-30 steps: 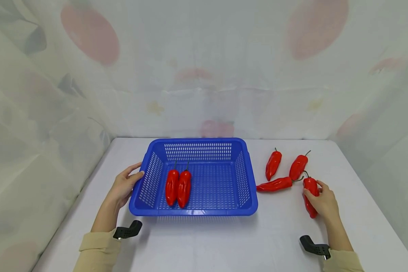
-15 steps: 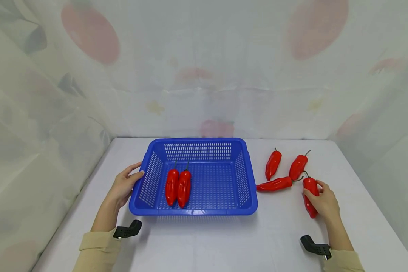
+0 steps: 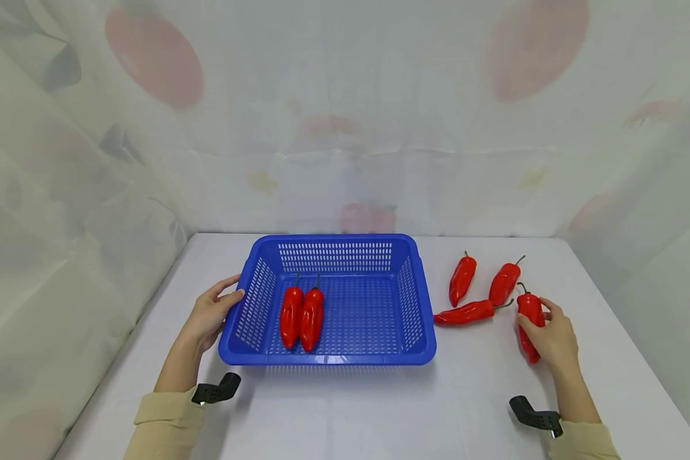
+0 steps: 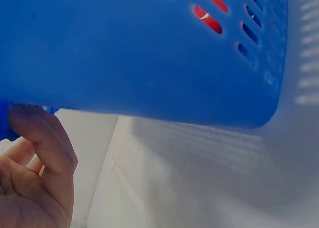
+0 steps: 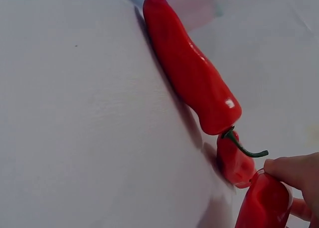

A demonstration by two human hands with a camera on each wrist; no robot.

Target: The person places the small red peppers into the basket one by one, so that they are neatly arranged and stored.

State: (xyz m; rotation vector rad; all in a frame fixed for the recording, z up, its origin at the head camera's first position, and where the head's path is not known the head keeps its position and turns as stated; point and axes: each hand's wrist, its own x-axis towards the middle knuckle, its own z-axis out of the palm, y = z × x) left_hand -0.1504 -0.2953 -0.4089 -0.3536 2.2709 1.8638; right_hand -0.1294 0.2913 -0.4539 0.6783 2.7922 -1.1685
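Broadly, a white counter point(image 3: 345, 415) is supporting the whole arrangement. Upon it, a blue basket point(image 3: 328, 360) is occupying the centre, with two red peppers point(image 3: 290, 317) lying side by side in its left half. The left hand point(image 3: 208, 314) is gripping the basket's left rim, fingers curling round the edge. The right hand point(image 3: 558, 335) is holding one red pepper point(image 3: 530, 310) to the right of the basket, fingers and thumb narrowing on its sides; the views are leaving unclear whether it is touching the counter. Three loose peppers point(image 3: 463, 278) are lying between this hand and the basket, the nearest pointing its tip towards the basket wall. Seemingly, the step in hand is picking up a single pepper; the next move is probably calling for a leftward carry over the rim, the left hand steadying the basket.
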